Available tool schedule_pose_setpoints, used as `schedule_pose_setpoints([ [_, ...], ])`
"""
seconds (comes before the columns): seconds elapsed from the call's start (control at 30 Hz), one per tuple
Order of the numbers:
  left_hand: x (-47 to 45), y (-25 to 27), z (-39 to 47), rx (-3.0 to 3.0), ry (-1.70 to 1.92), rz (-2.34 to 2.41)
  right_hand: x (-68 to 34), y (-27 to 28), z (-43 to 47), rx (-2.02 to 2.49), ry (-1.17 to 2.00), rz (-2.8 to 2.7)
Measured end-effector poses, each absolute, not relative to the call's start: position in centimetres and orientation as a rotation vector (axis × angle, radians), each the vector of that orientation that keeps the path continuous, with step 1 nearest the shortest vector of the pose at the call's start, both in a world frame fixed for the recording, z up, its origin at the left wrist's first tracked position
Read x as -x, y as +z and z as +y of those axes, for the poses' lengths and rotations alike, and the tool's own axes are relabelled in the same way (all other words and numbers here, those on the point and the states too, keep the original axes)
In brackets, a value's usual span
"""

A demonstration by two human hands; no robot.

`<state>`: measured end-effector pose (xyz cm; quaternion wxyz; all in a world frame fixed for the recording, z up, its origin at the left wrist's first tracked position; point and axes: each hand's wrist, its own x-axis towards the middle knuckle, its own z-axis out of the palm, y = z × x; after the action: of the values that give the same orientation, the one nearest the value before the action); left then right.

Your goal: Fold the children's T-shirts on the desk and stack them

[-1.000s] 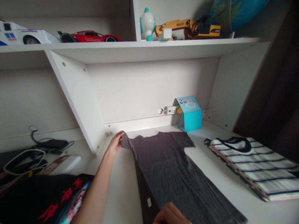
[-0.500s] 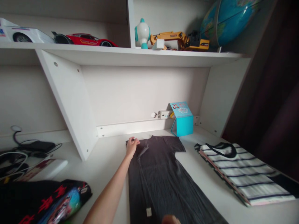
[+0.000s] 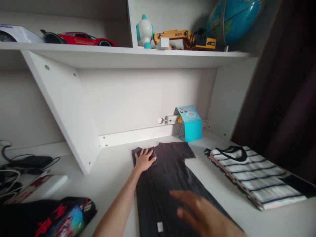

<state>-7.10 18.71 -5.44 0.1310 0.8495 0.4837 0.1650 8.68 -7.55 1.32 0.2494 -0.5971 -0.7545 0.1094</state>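
A dark grey short-sleeved garment point(image 3: 170, 177) lies spread on the white desk, its left side folded inward and a small white tag showing low on the fold. My left hand point(image 3: 143, 160) rests flat with fingers spread on the folded-in sleeve at the upper left. Over the lower middle of the cloth is my right hand point(image 3: 199, 210), slightly blurred, its fingers apart and holding nothing; whether it touches the fabric I cannot tell.
On the right lies a folded stack topped by a striped shirt point(image 3: 254, 174). A blue desk calendar point(image 3: 192, 126) stands at the back by a socket point(image 3: 172, 119). Black printed clothing point(image 3: 61, 217) and cables point(image 3: 14, 174) are at left. Overhead runs a shelf point(image 3: 148, 56) with toys.
My left hand has opened from a pinch at the sleeve to lie flat on it, and the sleeve is now flatter. My right hand has come up into view from the bottom edge.
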Motion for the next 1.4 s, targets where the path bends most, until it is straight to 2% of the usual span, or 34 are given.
schedule_pose_setpoints([
  [0.13,7.1,-5.1,18.7,-2.455,0.427,1.404,-16.7,2.3,1.6,2.140,0.292,-1.737],
  [0.33,7.2,-5.6,18.9,-2.503,0.407,1.395,-21.1,-1.2,9.2,2.531,0.327,-1.292],
  [0.57,7.2,-6.0,18.8,-2.574,0.547,1.373,-20.9,-1.1,10.9,2.451,0.419,-1.272],
  [0.8,7.3,-6.0,19.1,-2.262,0.883,1.176,-13.8,3.3,11.9,2.189,0.079,-1.529],
  [0.97,7.9,-6.0,19.9,-1.856,1.151,1.086,-4.7,2.4,11.4,2.054,0.062,-1.767],
  [1.1,8.4,-5.9,19.9,-1.881,1.148,1.165,-1.4,1.7,8.7,1.937,0.150,-1.990],
  [1.23,8.2,-5.5,19.5,-2.005,1.103,1.123,-5.2,1.8,2.7,1.906,0.186,-2.075],
  [1.4,7.9,-5.2,19.2,-2.014,1.094,1.120,-13.0,-0.5,-6.2,2.081,0.340,-1.942],
])
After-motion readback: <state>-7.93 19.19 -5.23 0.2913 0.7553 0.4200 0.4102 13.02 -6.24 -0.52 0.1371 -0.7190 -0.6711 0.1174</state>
